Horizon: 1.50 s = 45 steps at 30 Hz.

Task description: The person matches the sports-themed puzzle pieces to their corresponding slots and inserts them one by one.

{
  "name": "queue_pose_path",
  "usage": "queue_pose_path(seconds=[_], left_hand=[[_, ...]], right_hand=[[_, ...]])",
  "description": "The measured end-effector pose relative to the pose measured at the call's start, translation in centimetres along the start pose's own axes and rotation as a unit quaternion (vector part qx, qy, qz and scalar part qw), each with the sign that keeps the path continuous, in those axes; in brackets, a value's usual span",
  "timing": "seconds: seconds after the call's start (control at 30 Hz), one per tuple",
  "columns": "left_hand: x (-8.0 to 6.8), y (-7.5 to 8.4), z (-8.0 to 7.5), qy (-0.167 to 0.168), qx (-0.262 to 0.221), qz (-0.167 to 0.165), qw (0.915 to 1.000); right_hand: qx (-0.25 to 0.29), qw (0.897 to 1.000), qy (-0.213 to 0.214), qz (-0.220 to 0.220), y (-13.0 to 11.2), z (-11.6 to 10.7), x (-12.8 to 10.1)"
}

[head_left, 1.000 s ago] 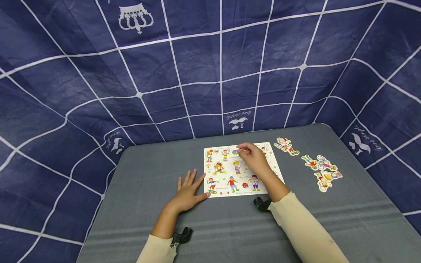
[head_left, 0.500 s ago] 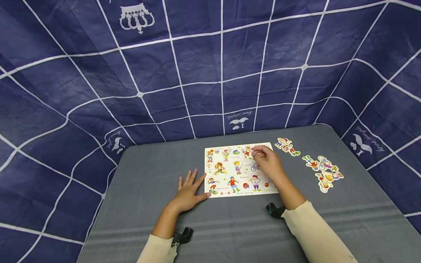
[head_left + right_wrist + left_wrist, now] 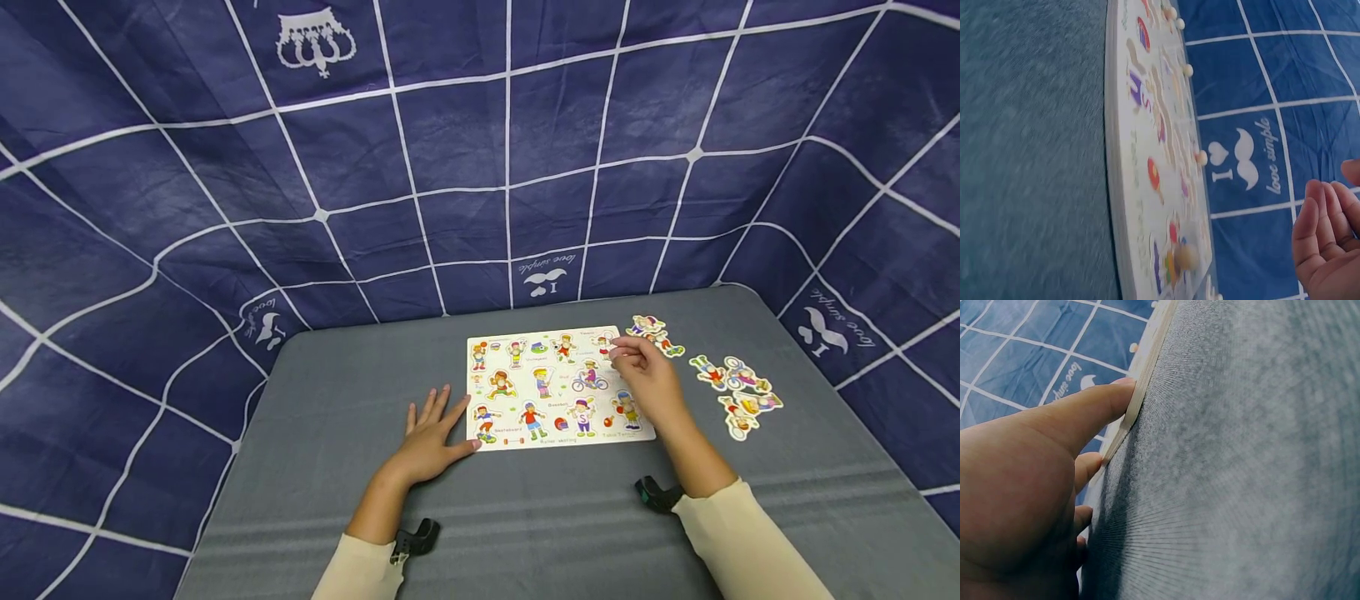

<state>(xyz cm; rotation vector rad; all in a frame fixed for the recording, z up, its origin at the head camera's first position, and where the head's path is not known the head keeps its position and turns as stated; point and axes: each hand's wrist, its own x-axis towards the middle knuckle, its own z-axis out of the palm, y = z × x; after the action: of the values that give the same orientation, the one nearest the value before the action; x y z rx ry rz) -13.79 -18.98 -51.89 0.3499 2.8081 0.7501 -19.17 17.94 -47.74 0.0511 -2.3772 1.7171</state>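
A white wooden peg puzzle board [image 3: 522,387], printed with children playing sports, lies on the grey table. My left hand [image 3: 426,446] is spread beside its left side, with thumb and index fingertip touching the edge; the left wrist view shows the thumb [image 3: 1100,406] on that edge. Above the board's right side is my right hand [image 3: 655,383], its fingers loosely bent. In the right wrist view this hand [image 3: 1332,240] holds nothing visible and is apart from the board. Small round knobs [image 3: 1185,256] stand up from the board.
Several loose figure pieces lie on the table right of the board: a pair [image 3: 663,343] near its back right corner, partly behind my right hand, and a cluster [image 3: 742,375] farther right. A blue gridded curtain [image 3: 465,208] hangs along the table's back and sides.
My right hand has moved rightward across the board, from its back middle to its right side, uncovering the footballer, cyclist and table tennis figures. My left hand has stayed in place.
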Motion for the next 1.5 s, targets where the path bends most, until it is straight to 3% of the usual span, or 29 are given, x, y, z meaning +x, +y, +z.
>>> queue_pose_path(seconds=[0.37,0.83,1.2,1.5], left_hand=[[0.1,-0.4,0.3,0.013,-0.005,0.014,0.9998],[-0.1,-0.2,-0.1,-0.002,-0.001,-0.003,1.0],[0.0,0.1,-0.1,0.001,-0.002,0.004,1.0],[0.1,-0.2,0.2,0.012,-0.008,0.015,0.9998]], right_hand=[[-0.011,0.999,0.033,0.004,1.0,-2.5,-1.5],[-0.091,0.995,0.018,0.036,2.5,-6.3,-2.9],[-0.138,0.988,0.05,0.038,4.7,-10.7,-4.3],[-0.201,0.977,0.009,0.077,5.8,-13.0,-5.0]])
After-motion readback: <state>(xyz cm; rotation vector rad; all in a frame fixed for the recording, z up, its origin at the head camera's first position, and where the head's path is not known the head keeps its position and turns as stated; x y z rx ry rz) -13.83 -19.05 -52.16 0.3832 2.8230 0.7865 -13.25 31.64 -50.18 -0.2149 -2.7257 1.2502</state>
